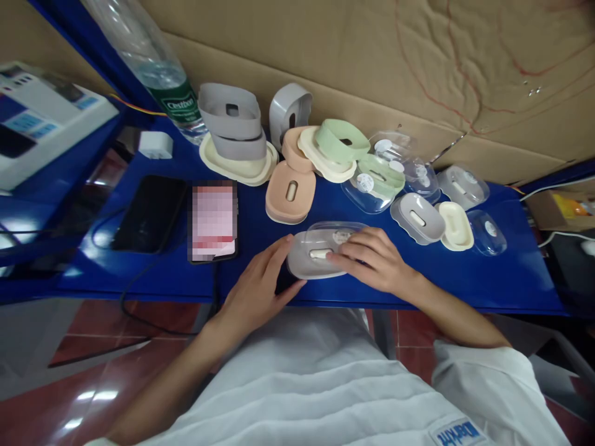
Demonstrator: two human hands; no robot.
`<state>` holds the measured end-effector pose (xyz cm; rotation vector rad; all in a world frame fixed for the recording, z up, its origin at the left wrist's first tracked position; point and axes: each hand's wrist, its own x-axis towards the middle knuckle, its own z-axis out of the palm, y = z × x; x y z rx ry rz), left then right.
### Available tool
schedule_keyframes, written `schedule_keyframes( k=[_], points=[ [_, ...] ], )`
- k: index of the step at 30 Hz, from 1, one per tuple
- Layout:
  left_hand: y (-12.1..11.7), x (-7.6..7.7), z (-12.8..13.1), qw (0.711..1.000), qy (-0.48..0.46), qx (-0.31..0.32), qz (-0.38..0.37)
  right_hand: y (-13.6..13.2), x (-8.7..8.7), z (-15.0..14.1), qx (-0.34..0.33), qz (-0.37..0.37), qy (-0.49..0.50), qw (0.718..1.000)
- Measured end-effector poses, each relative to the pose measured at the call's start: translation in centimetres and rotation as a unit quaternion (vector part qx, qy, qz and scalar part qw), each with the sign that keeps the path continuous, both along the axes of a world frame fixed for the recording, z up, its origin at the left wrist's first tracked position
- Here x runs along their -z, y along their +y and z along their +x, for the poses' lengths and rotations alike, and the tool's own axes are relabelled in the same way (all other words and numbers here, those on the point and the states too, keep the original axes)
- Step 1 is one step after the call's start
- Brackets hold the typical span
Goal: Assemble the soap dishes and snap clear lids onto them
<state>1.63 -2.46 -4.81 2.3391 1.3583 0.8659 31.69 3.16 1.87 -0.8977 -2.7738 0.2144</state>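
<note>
A grey oval plastic dish (303, 260) is between my two hands near the table's front edge. My left hand (260, 279) grips its left end, the fingers on the far side and the thumb on the near side. Closed over the dish's right end is my right hand (372, 257), with a fingertip against the white pill-shaped piece (318, 254) in the dish's middle. A clear lid (320, 227) with a round sticker lies just behind, partly covered by my right fingers. The dish's underside is hidden.
Behind the dish are an orange dish (302, 186), stacked grey frames (230, 114) and a green frame (341, 141). Several clear lids (365, 198), a grey dish (427, 217) and a cream tray (455, 232) lie right. Phones (151, 214) and a water bottle (171, 93) are left.
</note>
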Motion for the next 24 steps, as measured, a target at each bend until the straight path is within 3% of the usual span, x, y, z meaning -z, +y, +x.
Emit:
schedule_keyframes(
  k=[4,12,20,24],
  points=[
    [0.0,0.1,-0.1,1.0,-0.003,-0.006,-0.017,-0.2,0.8,-0.9,-0.065,-0.022,0.069,0.995],
    [0.3,0.3,-0.5,0.997,-0.035,-0.012,-0.071,0.2,0.5,-1.1,-0.095,-0.082,0.074,0.989],
    [0.3,-0.4,-0.7,0.995,-0.07,-0.017,-0.065,-0.7,1.6,-1.7,-0.107,-0.009,0.04,0.993],
    [0.4,-0.1,-0.8,0.998,-0.043,0.028,-0.033,-0.5,3.0,-1.4,-0.085,0.013,0.05,0.995]
  ],
)
